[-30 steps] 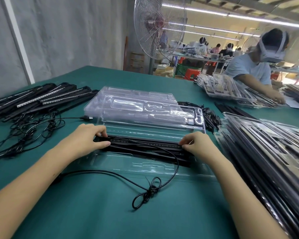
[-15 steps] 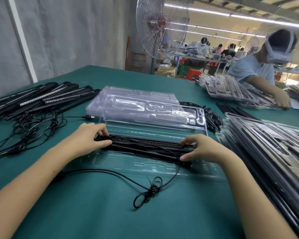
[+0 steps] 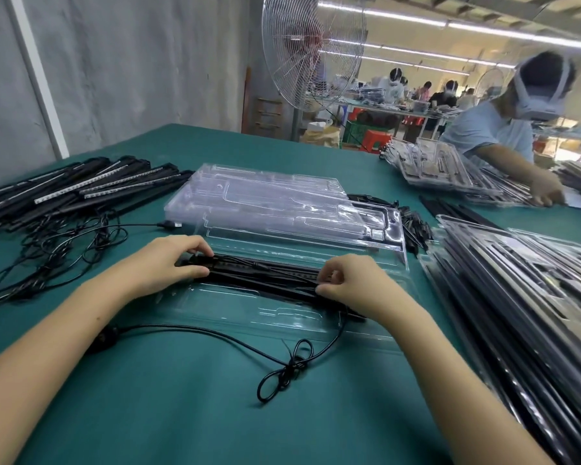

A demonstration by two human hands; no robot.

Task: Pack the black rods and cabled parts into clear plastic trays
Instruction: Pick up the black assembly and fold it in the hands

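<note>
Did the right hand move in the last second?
Yes. Against the knotted cable, the right hand slid left along the black rods, toward the left hand.

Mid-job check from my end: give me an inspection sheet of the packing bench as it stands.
Surface: table covered in green cloth.
Job's things: black rods lie in the near clear tray; empty trays stacked behind it; loose rods far left; packed trays at right.
Clutter: nothing seen.
Grippers: left hand grips the rods' left end; right hand pinches their right end.
Cables: one cable trails from the tray onto the table in front, knotted; tangled cables at left.
Surroundings: standing fan; another worker across the table.
</note>
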